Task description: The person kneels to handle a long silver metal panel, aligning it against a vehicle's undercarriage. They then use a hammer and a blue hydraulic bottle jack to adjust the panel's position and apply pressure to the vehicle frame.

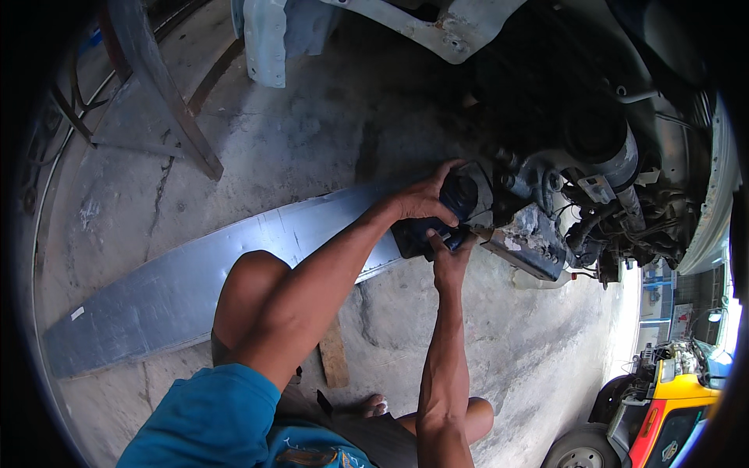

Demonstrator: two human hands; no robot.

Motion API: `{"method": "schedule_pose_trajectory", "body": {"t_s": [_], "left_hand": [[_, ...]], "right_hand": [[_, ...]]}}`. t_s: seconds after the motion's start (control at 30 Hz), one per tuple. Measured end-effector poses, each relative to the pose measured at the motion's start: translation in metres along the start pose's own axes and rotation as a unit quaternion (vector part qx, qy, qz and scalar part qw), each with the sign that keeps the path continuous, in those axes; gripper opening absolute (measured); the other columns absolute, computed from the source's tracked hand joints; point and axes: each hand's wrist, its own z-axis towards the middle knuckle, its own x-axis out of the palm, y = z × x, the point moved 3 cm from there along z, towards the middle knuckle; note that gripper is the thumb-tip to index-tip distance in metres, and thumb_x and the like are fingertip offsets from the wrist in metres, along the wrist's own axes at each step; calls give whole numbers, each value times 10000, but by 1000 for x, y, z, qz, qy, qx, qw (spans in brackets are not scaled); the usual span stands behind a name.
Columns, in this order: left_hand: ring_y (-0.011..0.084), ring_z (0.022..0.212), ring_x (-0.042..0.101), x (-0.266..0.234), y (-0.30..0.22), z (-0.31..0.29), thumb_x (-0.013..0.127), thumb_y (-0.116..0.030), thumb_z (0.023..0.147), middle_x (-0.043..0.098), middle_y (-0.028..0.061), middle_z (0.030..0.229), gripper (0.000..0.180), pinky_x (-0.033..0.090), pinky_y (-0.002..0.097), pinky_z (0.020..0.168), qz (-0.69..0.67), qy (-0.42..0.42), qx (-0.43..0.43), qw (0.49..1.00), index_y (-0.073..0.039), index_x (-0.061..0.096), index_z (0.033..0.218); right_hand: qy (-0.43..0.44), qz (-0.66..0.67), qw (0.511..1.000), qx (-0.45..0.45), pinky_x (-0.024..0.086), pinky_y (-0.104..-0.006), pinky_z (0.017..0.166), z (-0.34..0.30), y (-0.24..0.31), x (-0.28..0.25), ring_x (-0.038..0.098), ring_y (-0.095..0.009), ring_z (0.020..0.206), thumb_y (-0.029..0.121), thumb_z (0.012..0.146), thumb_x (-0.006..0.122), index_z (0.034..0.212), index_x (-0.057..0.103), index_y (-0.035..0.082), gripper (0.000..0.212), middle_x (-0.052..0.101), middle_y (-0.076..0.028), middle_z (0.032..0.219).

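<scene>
Both my hands are at a black part with a rounded, dome-like section (459, 195), close to the end of a vehicle's chassis rail (523, 251). My left hand (427, 199) grips it from the left, with fingers over its far side and thumb toward the near side. From below, my right hand (451, 257) holds its near edge, thumb on top and the other fingers partly hidden. The part's exact kind is not clear. Under it and to the left stretches a long grey sheet-metal panel (195, 269) on the floor.
Vehicle underside parts, with a grey cylinder (624, 160) and wiring, crowd the right. A pale metal bracket (265, 43) hangs at the top. A steel stand (168, 86) is at far left. A wooden block (334, 359) lies by my knee. A yellow-and-red vehicle (675, 398) stands lower right.
</scene>
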Motion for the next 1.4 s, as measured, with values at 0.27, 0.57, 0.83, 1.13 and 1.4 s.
{"method": "schedule_pose_trajectory", "body": {"t_s": [0.27, 0.57, 0.83, 1.13, 1.4], "left_hand": [[290, 1461, 401, -16, -12, 23, 579, -612, 975, 451, 201, 1566, 862, 288, 377, 1212, -79, -89, -142, 983, -48, 379, 1596], [256, 1013, 681, -14, -26, 48, 627, -735, 902, 725, 189, 1064, 811, 499, 384, 885, 134, -113, -133, 976, 34, 738, 1135], [179, 713, 664, -24, -12, 71, 882, -626, 716, 700, 84, 745, 665, 508, 353, 684, 134, -140, -219, 956, 19, 754, 819], [193, 813, 717, -45, 40, 94, 924, -333, 757, 768, 110, 925, 470, 565, 342, 758, 86, -135, -217, 963, 43, 777, 997], [170, 1039, 689, -33, 45, 65, 770, -294, 914, 733, 96, 1138, 405, 552, 343, 925, -275, -101, -158, 943, -34, 731, 1222]], "right_hand": [[6, -67, 997, 33, 422, -350, 1034, 14, 2, 14, 514, -246, 1169, 163, 824, 852, 1408, 437, -2, 735, 542, -156, 1272], [20, -37, 997, 62, 469, -321, 946, 6, -1, 4, 534, -205, 1076, 159, 834, 856, 1313, 477, 4, 631, 557, -105, 1182], [27, -21, 997, 62, 475, -315, 925, 9, -12, 2, 546, -178, 1023, 151, 824, 867, 1277, 500, 29, 595, 575, -71, 1113], [45, -43, 998, 24, 490, -346, 887, 18, 11, 11, 560, -211, 983, 178, 833, 859, 1239, 483, 17, 576, 585, -109, 1089], [32, -41, 998, 25, 489, -359, 886, 16, 9, 10, 557, -230, 977, 159, 835, 844, 1249, 473, 8, 576, 577, -115, 1082]]}}
